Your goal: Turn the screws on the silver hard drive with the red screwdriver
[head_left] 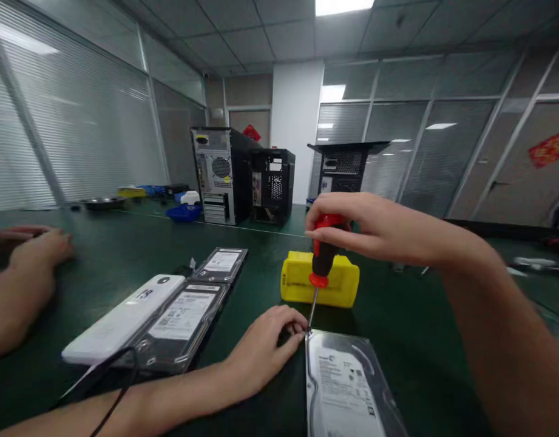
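My right hand [352,224] is wrapped over the red-and-black handle of a screwdriver [323,258]. The screwdriver stands nearly upright, and its tip meets the far left corner of a hard drive [347,382]. That drive lies flat on the dark green table, its white label facing up. My left hand [270,346] is closed, thumb and fingertips gripping at the same corner beside the tip; the exact contact is partly hidden. Just behind the drive sits a yellow plastic bin [301,285].
To the left lie two more hard drives [183,318] and a white device marked 19 [124,315], with a black cable [131,376] nearby. Another person's hands [33,261] rest at far left. Computer cases [220,176] and a blue tray [183,212] stand farther back.
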### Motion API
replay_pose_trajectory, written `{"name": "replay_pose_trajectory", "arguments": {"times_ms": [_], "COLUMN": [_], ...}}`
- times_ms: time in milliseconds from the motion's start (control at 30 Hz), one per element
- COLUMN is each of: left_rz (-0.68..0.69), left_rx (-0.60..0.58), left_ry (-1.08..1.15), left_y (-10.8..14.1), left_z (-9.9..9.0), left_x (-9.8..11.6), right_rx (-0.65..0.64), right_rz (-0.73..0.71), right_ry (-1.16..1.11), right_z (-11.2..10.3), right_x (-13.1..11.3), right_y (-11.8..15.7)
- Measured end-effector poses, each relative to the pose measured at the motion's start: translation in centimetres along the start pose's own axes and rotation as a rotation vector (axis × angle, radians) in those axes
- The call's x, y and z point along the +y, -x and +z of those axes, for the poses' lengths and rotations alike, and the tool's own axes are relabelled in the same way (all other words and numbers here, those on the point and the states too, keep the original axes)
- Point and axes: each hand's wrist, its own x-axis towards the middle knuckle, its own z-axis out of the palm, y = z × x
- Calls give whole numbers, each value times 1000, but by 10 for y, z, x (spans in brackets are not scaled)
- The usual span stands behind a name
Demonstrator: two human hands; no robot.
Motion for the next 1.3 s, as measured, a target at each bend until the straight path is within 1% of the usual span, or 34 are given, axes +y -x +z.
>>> {"name": "replay_pose_trajectory", "arguments": {"times_ms": [233,467,633,867,1067,1300], "left_rz": [2,-17,-13,-13,-10,1], "left_rx": [9,-3,-2,4,8,3], "left_ry": [18,17,8,0,5,-2], "left_y": [4,3,3,3,4,5], "left_z": [-1,-4,-4,-4,-4,-3], "left_x": [-1,4,3,2,3,2], "right_rx": [19,28,34,39,43,-5], "right_rz": [-23,4,14,16,16,27], "right_ry": [26,47,51,10,-27,-54], "right_z": [1,3,3,1,5,5], "right_x": [1,3,3,3,5,2], "right_y": [-1,-2,-2,-2,-4,-4]}}
